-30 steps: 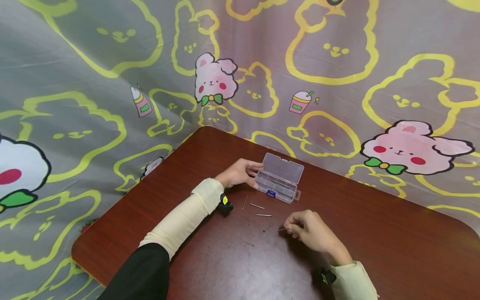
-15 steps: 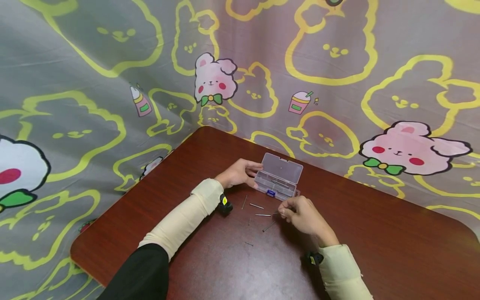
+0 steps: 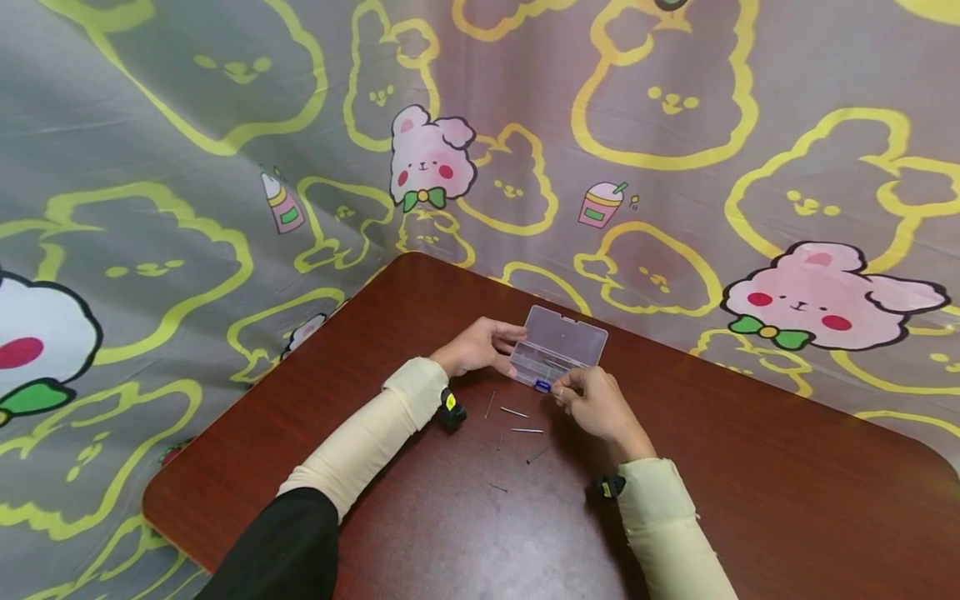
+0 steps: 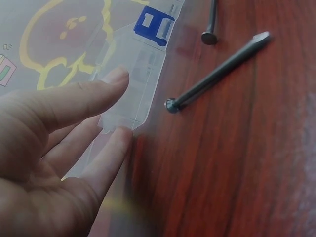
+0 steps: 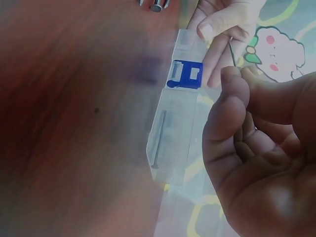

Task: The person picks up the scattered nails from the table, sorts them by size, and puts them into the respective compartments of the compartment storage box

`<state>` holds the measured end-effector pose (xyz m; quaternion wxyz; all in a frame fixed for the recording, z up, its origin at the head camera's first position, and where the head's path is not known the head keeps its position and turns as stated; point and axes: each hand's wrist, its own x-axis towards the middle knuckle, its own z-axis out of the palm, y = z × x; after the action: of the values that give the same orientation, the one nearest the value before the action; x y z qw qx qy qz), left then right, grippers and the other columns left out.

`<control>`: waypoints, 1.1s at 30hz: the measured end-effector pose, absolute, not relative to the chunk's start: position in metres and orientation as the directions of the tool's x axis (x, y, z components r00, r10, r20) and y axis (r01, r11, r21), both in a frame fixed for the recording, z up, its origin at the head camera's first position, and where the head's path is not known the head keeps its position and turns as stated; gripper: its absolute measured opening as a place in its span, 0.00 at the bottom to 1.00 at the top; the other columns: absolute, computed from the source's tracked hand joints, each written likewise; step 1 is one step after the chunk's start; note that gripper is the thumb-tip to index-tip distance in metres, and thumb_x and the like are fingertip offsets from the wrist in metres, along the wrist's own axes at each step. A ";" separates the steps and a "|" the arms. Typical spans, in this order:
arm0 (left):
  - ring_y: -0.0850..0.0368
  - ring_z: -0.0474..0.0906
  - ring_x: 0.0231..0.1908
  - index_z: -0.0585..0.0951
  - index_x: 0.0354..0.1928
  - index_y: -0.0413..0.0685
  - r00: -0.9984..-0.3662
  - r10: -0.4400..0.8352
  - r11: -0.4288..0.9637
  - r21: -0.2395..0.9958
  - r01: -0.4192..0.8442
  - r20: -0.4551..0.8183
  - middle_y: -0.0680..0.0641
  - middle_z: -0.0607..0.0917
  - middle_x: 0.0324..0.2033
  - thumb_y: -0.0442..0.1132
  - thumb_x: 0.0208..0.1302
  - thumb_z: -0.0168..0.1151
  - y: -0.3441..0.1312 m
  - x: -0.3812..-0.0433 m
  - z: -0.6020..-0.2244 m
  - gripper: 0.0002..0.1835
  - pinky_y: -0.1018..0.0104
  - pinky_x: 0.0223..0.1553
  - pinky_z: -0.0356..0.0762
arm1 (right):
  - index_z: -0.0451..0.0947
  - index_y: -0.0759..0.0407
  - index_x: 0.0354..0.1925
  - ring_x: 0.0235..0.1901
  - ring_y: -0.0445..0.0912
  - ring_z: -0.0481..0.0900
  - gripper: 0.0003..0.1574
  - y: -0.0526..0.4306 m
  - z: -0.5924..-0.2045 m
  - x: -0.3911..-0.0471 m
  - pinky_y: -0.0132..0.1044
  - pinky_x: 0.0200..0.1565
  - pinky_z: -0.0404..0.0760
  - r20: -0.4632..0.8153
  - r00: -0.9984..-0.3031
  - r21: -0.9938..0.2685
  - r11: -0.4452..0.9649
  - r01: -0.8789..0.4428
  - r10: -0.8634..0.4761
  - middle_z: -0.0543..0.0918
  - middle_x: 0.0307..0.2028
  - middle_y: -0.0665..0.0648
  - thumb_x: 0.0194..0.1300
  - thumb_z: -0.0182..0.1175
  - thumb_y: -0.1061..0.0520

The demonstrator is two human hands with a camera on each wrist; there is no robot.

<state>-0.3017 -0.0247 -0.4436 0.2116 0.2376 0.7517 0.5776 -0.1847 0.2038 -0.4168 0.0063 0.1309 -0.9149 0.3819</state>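
Note:
A clear plastic box [image 3: 528,372] with its lid [image 3: 566,335] raised stands toward the back of the table. My left hand [image 3: 477,344] touches the box's left end, thumb and fingers spread and fairly straight; the left wrist view has a fingertip right at the box corner. My right hand [image 3: 600,404] is over the box's front right part. Between thumb and forefinger it pinches a thin nail [image 5: 232,52], mostly hidden by the fingers. Another nail [image 5: 160,140] shows through the box wall. A blue latch [image 5: 185,74] sits on the front side.
Several loose nails lie in front of the box, among them a thick nail [image 4: 222,71], a nail [image 3: 527,431] and a small nail [image 3: 499,489] nearer me. The brown table [image 3: 750,467] meets a patterned curtain [image 3: 510,100] behind.
My right hand has moved away from me and slightly left, from the table beside the loose nails up to the box, carrying the nail. My left hand has stayed at the box.

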 end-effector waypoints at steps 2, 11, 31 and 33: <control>0.43 0.76 0.60 0.74 0.69 0.40 -0.795 0.605 0.216 0.970 0.111 -0.044 0.42 0.78 0.63 0.22 0.46 0.79 -0.024 -0.302 -0.444 0.44 0.61 0.49 0.83 | 0.84 0.61 0.29 0.23 0.43 0.76 0.10 0.202 -0.416 -0.187 0.36 0.27 0.75 0.106 -0.972 -0.698 0.680 -0.224 -0.211 0.80 0.22 0.50 0.69 0.63 0.66; 0.45 0.76 0.59 0.74 0.69 0.42 -0.795 0.604 0.221 0.970 0.102 -0.054 0.43 0.79 0.63 0.22 0.46 0.79 -0.025 -0.303 -0.445 0.44 0.61 0.48 0.83 | 0.85 0.63 0.30 0.27 0.45 0.76 0.12 0.194 -0.410 -0.196 0.37 0.30 0.74 0.100 -0.978 -0.705 0.681 -0.198 -0.181 0.81 0.23 0.51 0.71 0.60 0.64; 0.46 0.77 0.59 0.75 0.68 0.41 -0.799 0.599 0.230 0.968 0.105 -0.056 0.44 0.79 0.63 0.22 0.44 0.79 -0.025 -0.302 -0.444 0.44 0.62 0.49 0.83 | 0.84 0.61 0.27 0.24 0.45 0.73 0.12 0.185 -0.421 -0.221 0.37 0.29 0.71 0.119 -0.988 -0.671 0.724 -0.157 -0.103 0.78 0.20 0.49 0.69 0.60 0.62; 0.46 0.77 0.59 0.75 0.68 0.41 -0.798 0.601 0.228 0.968 0.107 -0.053 0.44 0.79 0.63 0.22 0.45 0.79 -0.025 -0.302 -0.444 0.44 0.62 0.48 0.83 | 0.84 0.61 0.27 0.24 0.45 0.73 0.13 0.185 -0.421 -0.222 0.38 0.29 0.71 0.112 -0.989 -0.670 0.727 -0.148 -0.099 0.78 0.20 0.49 0.69 0.60 0.62</control>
<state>-0.3017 -0.0249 -0.4438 0.2146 0.2347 0.7536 0.5753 -0.2219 0.1850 -0.4214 0.0342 0.0666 -0.9287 0.3632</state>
